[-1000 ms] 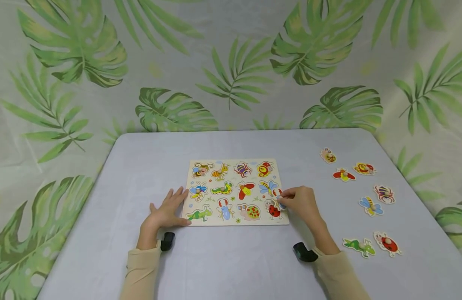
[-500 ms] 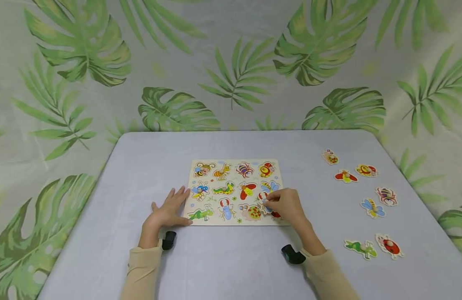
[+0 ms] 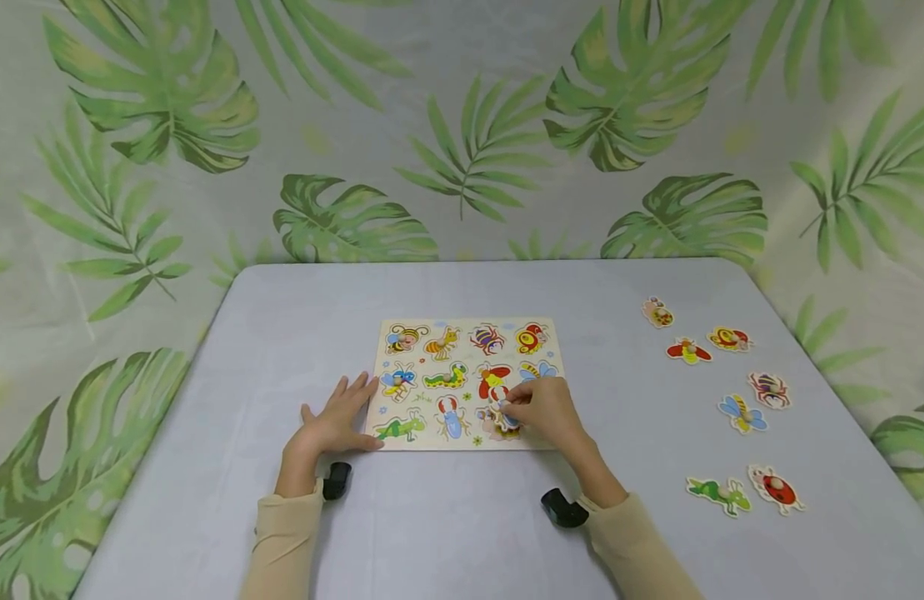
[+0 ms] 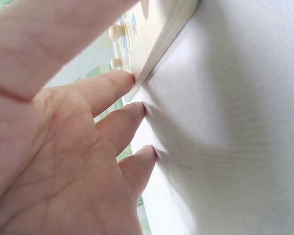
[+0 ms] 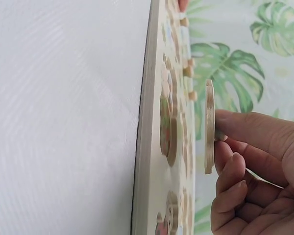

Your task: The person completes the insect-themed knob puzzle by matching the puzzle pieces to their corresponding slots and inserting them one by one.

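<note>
My right hand (image 3: 547,412) pinches a stag beetle puzzle piece (image 3: 501,400) by its knob. In the right wrist view the piece (image 5: 209,127) appears edge-on, apart from the wooden puzzle board (image 5: 146,147). The head view has it over the snail recess, partly covering it. My left hand (image 3: 334,427) rests with spread fingers at the left edge of the puzzle board (image 3: 465,333). In the left wrist view one fingertip touches the board's edge, while other fingertips rest on the cloth. A stag beetle recess (image 3: 452,418) lies left of the snail recess.
Knobbed pieces sit in the board: a bee (image 3: 404,340), a caterpillar (image 3: 447,377) and others. Several loose pieces lie at the right of the table, among them a ladybug (image 3: 776,489), a grasshopper (image 3: 720,496), a spider (image 3: 769,390) and a snail (image 3: 659,312).
My right hand has moved left across the board with the stag beetle piece, from the ladybug recess to above the snail recess. The left hand has stayed in place.
</note>
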`<state>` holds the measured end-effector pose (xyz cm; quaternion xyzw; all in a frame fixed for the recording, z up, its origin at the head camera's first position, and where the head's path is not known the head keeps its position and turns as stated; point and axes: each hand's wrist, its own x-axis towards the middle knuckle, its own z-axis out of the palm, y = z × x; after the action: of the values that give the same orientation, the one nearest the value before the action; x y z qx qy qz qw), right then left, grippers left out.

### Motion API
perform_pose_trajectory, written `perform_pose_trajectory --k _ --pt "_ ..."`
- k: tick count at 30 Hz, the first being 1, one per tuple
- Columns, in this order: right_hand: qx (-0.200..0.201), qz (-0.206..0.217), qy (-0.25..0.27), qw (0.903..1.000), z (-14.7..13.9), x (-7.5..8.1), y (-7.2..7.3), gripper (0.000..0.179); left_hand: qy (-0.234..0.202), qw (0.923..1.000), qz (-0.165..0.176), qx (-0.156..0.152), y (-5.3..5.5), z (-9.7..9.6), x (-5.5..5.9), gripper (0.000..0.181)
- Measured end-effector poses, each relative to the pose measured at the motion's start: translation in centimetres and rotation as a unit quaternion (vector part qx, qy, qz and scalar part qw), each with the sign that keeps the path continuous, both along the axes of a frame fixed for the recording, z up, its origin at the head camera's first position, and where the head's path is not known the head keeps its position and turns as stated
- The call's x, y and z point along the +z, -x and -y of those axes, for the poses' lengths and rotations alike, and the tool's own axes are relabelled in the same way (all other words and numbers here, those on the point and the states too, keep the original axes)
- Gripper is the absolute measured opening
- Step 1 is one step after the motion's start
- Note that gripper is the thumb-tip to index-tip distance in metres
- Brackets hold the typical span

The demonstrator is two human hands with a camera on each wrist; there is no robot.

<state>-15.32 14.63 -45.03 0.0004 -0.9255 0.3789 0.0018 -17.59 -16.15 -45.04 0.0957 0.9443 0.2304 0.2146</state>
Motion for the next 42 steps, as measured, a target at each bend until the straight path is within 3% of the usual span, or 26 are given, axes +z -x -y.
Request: perform_pose_trajectory --k 18,36,42 --pt "0.034 0.006 -0.017 0.9993 3.6 -1.0 0.2 0.010 -0.008 1.0000 0.006 -0.001 -0.1 0.0 0.0 0.098" --pt "0.096 -0.031 -0.035 0.9943 5.7 -0.6 0.8 0.011 -0.007 0.9999 0.001 -0.011 0.2 0.1 0.5 0.096" --pt "0.102 -0.025 -0.036 0.9938 6.3 -0.4 0.9 0.012 -0.013 0.9999 0.000 -0.011 0.3 0.1 0.7 0.096"
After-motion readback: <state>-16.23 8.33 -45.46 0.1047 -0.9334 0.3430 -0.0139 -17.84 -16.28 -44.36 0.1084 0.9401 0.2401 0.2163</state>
